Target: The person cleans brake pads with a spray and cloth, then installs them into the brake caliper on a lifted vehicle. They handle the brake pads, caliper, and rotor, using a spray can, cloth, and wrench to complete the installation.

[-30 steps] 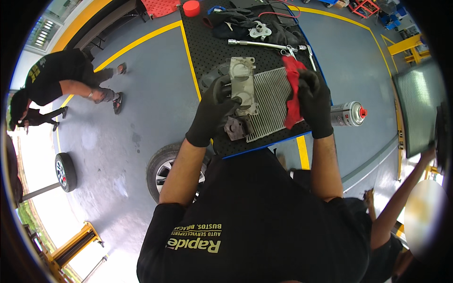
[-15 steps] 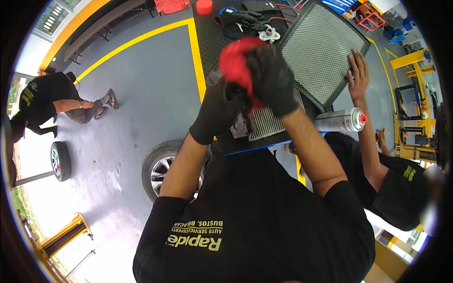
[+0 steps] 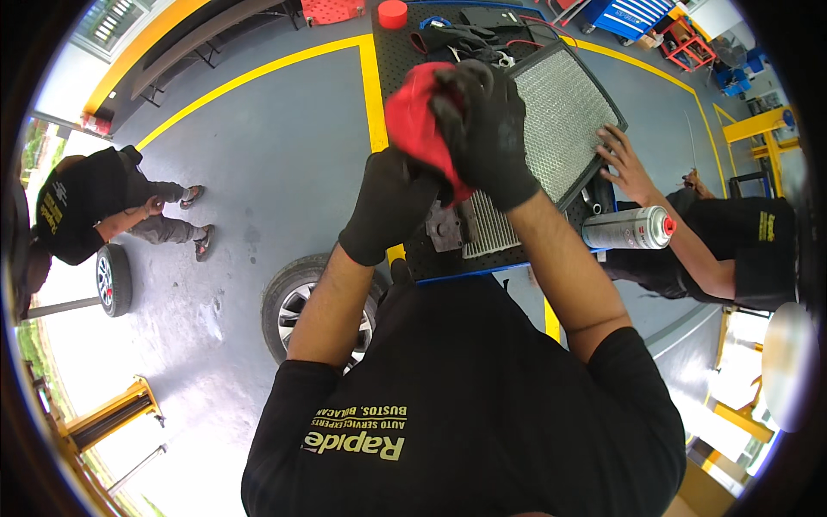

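Note:
Over the work table, my two black-gloved hands are close together at a bunched red cloth (image 3: 415,112). My right hand (image 3: 491,129) is closed on the cloth from the right and above. My left hand (image 3: 389,202) is closed just below, at the cloth's lower end; what lies in its fingers is hidden by glove and cloth. Beneath them, on the dark perforated table top (image 3: 517,253), are a grey metal part (image 3: 445,228) and a white pleated filter (image 3: 493,231). A larger black-framed mesh filter (image 3: 560,108) is right of my right hand, with a co-worker's bare hand (image 3: 627,164) at its edge.
A spray can (image 3: 624,227) with a red top is at the table's right edge, near a wrench (image 3: 591,202). Dark gloves (image 3: 461,41) lie at the far end beside a red round object (image 3: 393,14). A wheel (image 3: 297,302) is by my left arm. Another person (image 3: 90,202) stands left.
My hands keep working at the red cloth, which has shifted slightly left and down. The mesh filter tilts differently, and the co-worker's hand has moved down and left. The person at left has shifted posture.

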### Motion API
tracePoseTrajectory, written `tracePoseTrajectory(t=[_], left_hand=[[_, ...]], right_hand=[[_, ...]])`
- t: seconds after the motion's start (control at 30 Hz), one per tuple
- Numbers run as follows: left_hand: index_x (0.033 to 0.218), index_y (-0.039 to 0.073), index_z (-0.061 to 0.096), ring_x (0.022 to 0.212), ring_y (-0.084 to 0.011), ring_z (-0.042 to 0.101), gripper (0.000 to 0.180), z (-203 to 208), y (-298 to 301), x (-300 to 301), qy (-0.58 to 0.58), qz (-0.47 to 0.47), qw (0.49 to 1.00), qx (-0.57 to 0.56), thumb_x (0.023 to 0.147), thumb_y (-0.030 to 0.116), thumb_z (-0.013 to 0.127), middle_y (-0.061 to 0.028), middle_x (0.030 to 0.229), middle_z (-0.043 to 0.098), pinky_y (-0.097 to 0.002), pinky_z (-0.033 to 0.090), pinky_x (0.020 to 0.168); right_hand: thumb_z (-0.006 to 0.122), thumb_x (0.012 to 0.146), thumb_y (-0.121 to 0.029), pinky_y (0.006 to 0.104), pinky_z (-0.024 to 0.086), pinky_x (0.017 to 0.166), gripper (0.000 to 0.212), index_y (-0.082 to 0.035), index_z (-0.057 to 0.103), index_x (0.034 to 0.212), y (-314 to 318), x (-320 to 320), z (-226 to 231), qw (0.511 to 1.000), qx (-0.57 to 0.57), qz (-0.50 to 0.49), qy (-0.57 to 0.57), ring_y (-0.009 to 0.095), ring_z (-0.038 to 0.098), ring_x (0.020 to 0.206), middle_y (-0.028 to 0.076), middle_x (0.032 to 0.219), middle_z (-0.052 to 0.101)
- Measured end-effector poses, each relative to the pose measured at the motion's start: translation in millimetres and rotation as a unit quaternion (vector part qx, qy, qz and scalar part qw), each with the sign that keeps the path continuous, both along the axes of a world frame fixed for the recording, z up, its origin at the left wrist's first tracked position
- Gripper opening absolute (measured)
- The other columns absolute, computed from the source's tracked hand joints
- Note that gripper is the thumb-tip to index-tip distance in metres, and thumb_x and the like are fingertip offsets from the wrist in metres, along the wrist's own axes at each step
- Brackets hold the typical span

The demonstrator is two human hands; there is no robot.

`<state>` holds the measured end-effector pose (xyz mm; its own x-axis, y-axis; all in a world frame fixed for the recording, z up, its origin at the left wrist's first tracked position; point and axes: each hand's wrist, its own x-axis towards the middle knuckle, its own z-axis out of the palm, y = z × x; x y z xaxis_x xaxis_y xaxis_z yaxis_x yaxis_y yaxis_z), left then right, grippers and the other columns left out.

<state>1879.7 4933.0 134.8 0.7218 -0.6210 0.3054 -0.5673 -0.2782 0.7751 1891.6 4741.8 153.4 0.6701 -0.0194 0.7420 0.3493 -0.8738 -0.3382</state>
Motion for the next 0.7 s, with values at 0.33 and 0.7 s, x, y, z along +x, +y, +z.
tracePoseTrajectory(t=[0.33,0.7], left_hand=[[0.141,-0.004,0.057,0.095,-0.0157,0.069,0.050,3.2,-13.9,-9.3,0.147,0.081,0.982,-0.092,0.092,0.004,0.066,-0.0138,0.109,0.074,-0.0328,0.055,0.085],[0.146,-0.006,0.054,0.112,-0.0165,0.067,0.056,3.1,7.1,17.2,0.236,0.048,0.941,-0.240,0.092,0.003,0.062,-0.0118,0.126,0.071,-0.0323,0.054,0.097]], right_hand=[[0.077,0.093,-0.039,0.0490,0.055,0.074,0.046,-0.004,0.062,0.117,-12.8,25.3,-16.0,0.993,-0.061,0.080,0.055,0.040,0.066,0.091,0.019,0.102,0.064],[0.072,0.091,-0.022,0.0487,0.052,0.100,0.048,-0.010,0.063,0.137,-23.0,27.2,8.5,0.995,0.007,0.092,0.033,0.040,0.064,0.122,0.017,0.133,0.067]])
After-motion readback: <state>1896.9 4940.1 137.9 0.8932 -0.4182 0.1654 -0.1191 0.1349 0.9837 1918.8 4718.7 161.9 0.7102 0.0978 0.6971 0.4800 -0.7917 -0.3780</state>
